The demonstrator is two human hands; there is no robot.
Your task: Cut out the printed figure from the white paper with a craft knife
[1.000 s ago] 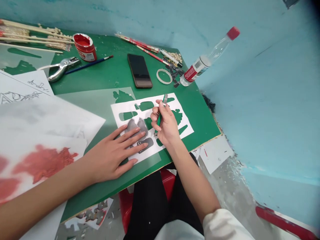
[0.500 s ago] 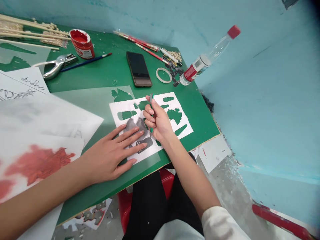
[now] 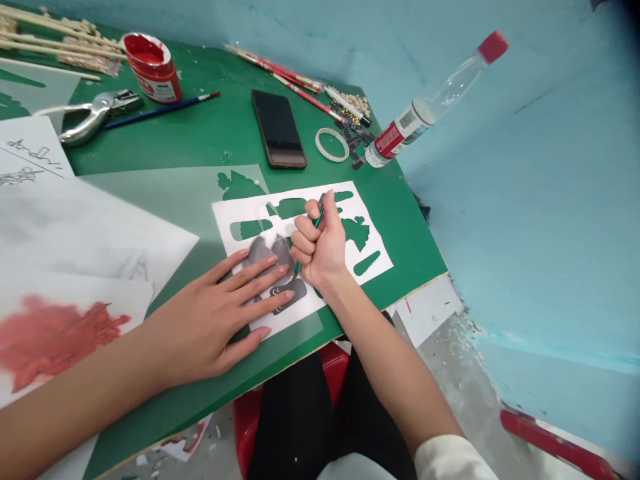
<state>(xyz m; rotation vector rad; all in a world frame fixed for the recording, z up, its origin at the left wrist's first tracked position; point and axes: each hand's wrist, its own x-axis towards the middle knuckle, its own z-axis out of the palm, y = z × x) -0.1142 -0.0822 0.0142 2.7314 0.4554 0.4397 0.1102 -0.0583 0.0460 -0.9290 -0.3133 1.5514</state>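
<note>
My left hand (image 3: pixel 220 313) lies flat with fingers spread, pressing on a white paper sheet (image 3: pixel 377 250) printed with grey and black shapes. Several shapes are cut out of that sheet, so green shows through. My right hand (image 3: pixel 320 240) is wrapped in a fist around a slim green craft knife (image 3: pixel 319 217). Its lower tip points down at the paper, close to a dark rounded printed shape (image 3: pixel 299 287) beside my left fingertips. A translucent sheet (image 3: pixel 200 183) lies partly under the paper.
Behind the paper are a phone (image 3: pixel 279 130), a tape roll (image 3: pixel 333 145) and a bottle (image 3: pixel 400 137) near the wall. An open red paint jar (image 3: pixel 160 83), a brush (image 3: pixel 160 111) and a silver punch plier (image 3: pixel 95 113) stand at back left. Red-painted paper (image 3: pixel 55 333) lies at left.
My right fist has turned more upright, and the craft knife has tilted with its upper end to the right. My left hand stays on the paper. The view has shifted slightly.
</note>
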